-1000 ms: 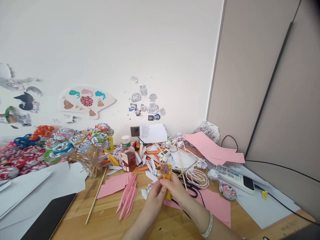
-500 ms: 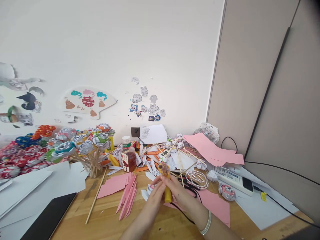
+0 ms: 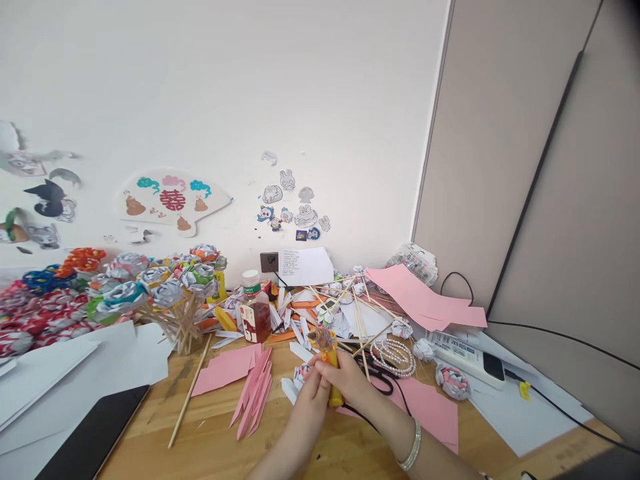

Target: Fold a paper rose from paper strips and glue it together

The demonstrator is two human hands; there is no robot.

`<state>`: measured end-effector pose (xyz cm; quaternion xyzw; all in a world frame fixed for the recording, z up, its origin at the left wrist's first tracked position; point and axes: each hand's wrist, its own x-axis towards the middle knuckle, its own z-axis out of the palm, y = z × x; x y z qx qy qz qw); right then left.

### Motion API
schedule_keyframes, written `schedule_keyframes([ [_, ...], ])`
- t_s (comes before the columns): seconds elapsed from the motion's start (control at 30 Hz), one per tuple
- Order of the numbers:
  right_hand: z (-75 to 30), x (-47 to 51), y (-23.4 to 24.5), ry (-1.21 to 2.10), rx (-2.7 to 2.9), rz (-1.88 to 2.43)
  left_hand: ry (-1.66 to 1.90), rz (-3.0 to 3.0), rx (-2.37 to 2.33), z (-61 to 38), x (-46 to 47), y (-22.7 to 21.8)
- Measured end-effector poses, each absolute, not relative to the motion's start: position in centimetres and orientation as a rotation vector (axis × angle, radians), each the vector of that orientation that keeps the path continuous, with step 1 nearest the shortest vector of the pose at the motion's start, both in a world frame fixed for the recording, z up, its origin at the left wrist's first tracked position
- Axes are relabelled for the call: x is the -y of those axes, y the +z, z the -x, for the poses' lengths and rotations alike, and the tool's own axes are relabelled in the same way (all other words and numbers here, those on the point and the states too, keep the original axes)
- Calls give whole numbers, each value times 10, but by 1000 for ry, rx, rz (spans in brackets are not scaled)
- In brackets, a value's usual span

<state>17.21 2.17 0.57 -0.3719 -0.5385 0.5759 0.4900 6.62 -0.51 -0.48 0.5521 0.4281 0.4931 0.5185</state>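
Right hand [image 3: 346,379] holding a yellow glue gun [image 3: 324,340], left hand [image 3: 311,395] gripping what I can't tell, paper flower [image 3: 301,373] half hidden behind its fingers.

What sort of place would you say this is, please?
It looks like a paper-craft workspace, judging by the paper flowers, the folded pink strips and what appears to be a yellow glue gun.
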Motion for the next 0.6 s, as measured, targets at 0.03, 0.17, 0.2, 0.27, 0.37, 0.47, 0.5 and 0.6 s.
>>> schedule_keyframes([
  [0.03, -171, -21, 7, 1377, 1326, 925, 1175, -1329, -1043, -67, 7, -1],
  [0.17, -168, -18, 15, 1291, 1363, 1021, 1185, -1309, -1054, -70, 9, 5],
  [0.2, -167, -18, 17, 1275, 1364, 1047, 1188, -1300, -1046, -71, 9, 6],
  [0.27, -166, -16, 20, 1255, 1363, 1073, 1194, -1303, -1037, -73, 9, 7],
  [0.37, -166, -14, 20, 1250, 1367, 1042, 1229, -1348, -1049, -74, 9, 9],
  [0.47, -168, -12, 20, 1250, 1382, 1036, 1271, -1377, -1058, -75, 9, 9],
  [0.5, -168, -12, 20, 1242, 1383, 1044, 1278, -1383, -1058, -75, 8, 9],
  [0.6, -167, -13, 18, 1219, 1374, 1041, 1276, -1374, -1056, -74, 6, 4],
])
